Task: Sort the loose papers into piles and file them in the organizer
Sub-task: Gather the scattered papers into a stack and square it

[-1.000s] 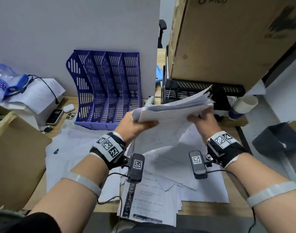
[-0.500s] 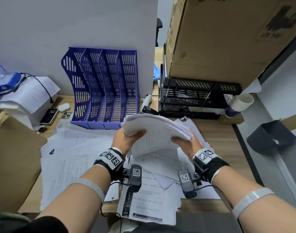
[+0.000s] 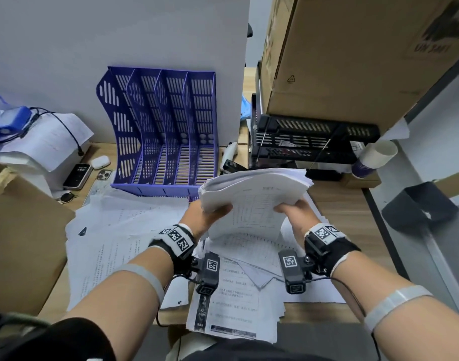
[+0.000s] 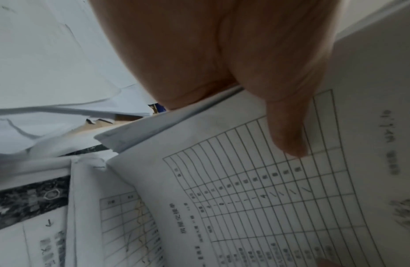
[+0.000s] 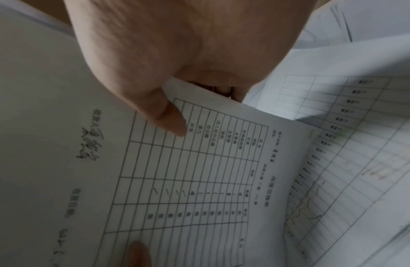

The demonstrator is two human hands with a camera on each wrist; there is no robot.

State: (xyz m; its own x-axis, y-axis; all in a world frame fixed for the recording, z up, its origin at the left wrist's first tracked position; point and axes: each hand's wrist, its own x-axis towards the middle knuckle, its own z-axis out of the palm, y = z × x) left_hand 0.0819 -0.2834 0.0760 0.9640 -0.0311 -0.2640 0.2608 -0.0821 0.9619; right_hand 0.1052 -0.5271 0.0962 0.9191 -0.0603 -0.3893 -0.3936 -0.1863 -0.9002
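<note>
Loose printed sheets [image 3: 134, 246] lie flat on the wooden bench [image 3: 353, 220]. Above them, left hand [image 3: 201, 220] and right hand [image 3: 298, 217] grip a curved paper stack [image 3: 254, 194]. Beyond the stack stands the slotted purple plastic organizer [image 3: 168, 131].

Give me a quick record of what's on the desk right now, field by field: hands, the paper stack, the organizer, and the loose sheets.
left hand: grips the stack's left edge, thumb on top
right hand: grips the stack's right edge
paper stack: held above the desk, top sheet a printed table
purple organizer: upright against the wall, no papers visible in its slots
loose sheets: spread over the desk under the hands
</note>
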